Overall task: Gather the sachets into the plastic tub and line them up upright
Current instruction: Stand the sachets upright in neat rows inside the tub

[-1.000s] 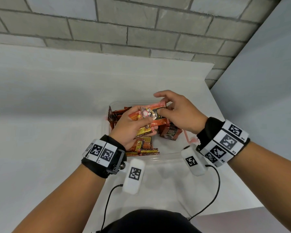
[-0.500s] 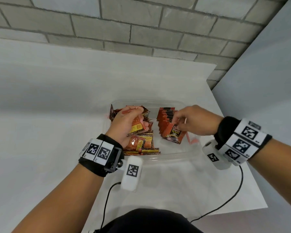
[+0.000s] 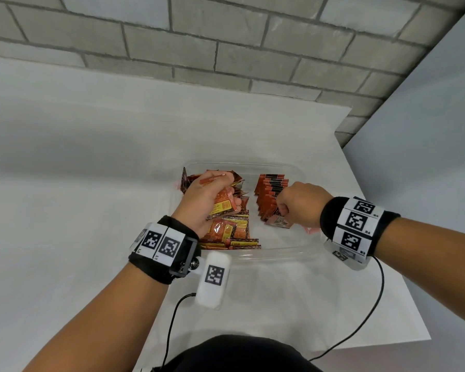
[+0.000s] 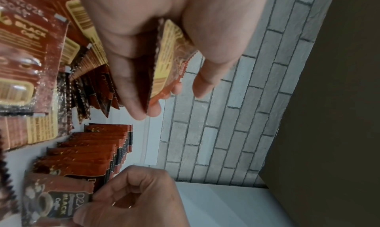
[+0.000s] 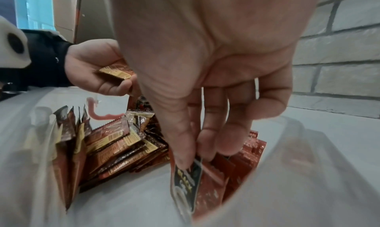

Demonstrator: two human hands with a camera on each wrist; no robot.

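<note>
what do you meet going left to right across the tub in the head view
left hand holding sachets over the loose pile → bare tub floor → upright row → right hand pinching the row's nearest sachet → tub's right wall

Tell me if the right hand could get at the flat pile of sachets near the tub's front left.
Probably not right away: the right hand pinches a sachet at the upright row, and the left hand hovers over that pile.

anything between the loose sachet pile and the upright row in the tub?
Nothing: a bare strip of tub floor separates the loose pile from the upright row, in the head view.
</note>
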